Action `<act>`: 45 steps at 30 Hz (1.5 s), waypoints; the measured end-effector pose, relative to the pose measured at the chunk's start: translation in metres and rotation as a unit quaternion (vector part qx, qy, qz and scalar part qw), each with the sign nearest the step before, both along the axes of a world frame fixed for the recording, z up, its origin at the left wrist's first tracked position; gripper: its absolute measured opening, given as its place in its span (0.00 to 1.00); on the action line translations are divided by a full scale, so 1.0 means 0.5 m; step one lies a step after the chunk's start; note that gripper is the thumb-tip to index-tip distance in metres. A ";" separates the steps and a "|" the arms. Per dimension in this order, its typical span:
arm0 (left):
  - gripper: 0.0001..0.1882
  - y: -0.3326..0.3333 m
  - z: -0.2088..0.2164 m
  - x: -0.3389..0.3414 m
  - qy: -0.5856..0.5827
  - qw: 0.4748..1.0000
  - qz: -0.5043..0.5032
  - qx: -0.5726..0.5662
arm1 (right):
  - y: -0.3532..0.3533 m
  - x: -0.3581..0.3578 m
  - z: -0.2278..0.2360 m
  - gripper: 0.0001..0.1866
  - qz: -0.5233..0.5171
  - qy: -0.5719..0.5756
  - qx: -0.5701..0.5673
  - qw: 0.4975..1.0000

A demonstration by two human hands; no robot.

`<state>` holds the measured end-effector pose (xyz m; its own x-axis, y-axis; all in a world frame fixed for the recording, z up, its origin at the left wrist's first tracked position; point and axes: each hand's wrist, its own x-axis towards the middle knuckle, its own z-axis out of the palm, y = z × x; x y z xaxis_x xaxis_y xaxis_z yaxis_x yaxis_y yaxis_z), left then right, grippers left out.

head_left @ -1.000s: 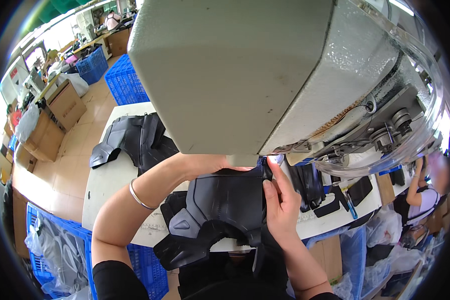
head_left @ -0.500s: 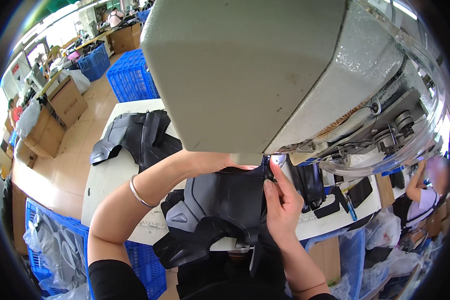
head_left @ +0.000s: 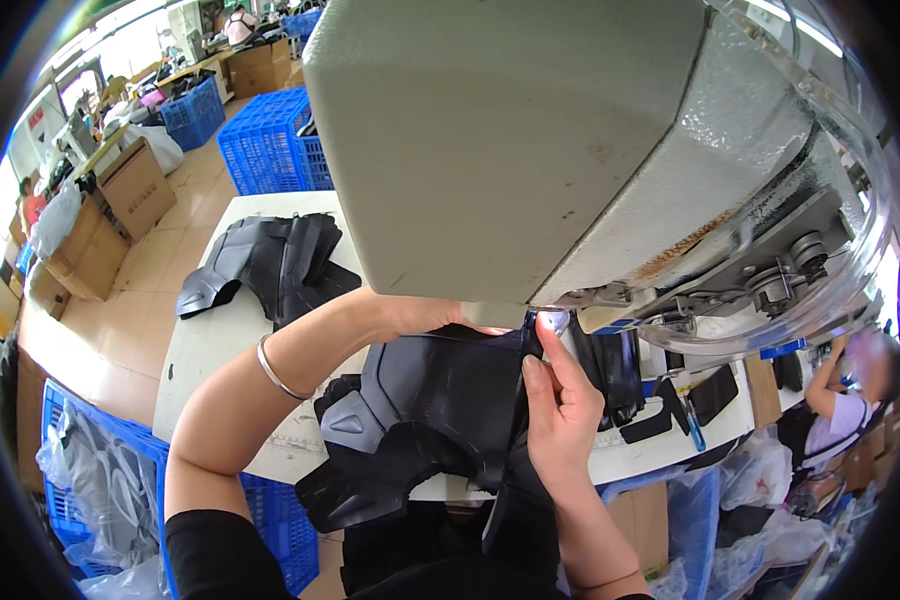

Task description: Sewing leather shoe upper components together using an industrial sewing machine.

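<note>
right hand (head_left: 566,415) pinches black piece (head_left: 445,385)

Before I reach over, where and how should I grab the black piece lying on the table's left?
Grip the black piece by its pointed flap, probably from the left: the flap appears to jut past the edge of the table, leaving room underneath.

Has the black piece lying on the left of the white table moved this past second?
No, the black piece hasn't visibly shifted in any direction against the white table.
</note>
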<state>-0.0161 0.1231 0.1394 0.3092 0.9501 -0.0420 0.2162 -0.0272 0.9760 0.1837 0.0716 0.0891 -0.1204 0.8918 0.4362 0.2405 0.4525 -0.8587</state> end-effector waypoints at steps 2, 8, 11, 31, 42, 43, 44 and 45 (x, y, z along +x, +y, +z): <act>0.20 0.000 0.008 0.004 -0.007 0.999 -0.019 0.029 | 0.002 0.002 0.006 0.20 -0.005 -0.011 0.004 1.000; 0.15 0.007 -0.037 -0.002 -0.084 0.996 0.005 0.007 | 0.016 0.002 0.007 0.18 0.013 -0.012 0.010 1.000; 0.16 0.023 -0.077 -0.020 -0.166 0.985 -0.040 0.022 | 0.024 0.007 0.018 0.17 0.023 -0.039 -0.008 0.999; 0.25 -0.144 -0.067 0.066 0.343 0.747 0.120 0.557 | -0.020 -0.008 -0.022 0.31 0.058 0.193 -0.124 0.972; 0.18 -0.122 -0.083 0.077 0.337 0.675 0.172 0.634 | -0.044 0.045 -0.015 0.17 0.133 0.078 -0.191 0.969; 0.18 -0.121 -0.083 0.078 0.337 0.674 0.173 0.634 | -0.044 0.047 -0.016 0.17 0.134 0.077 -0.191 0.969; 0.18 -0.121 -0.083 0.079 0.334 0.675 0.176 0.634 | -0.046 0.049 -0.017 0.17 0.131 0.074 -0.203 0.967; 0.18 -0.121 -0.085 0.081 0.331 0.676 0.179 0.634 | -0.046 0.050 -0.019 0.17 0.127 0.071 -0.217 0.965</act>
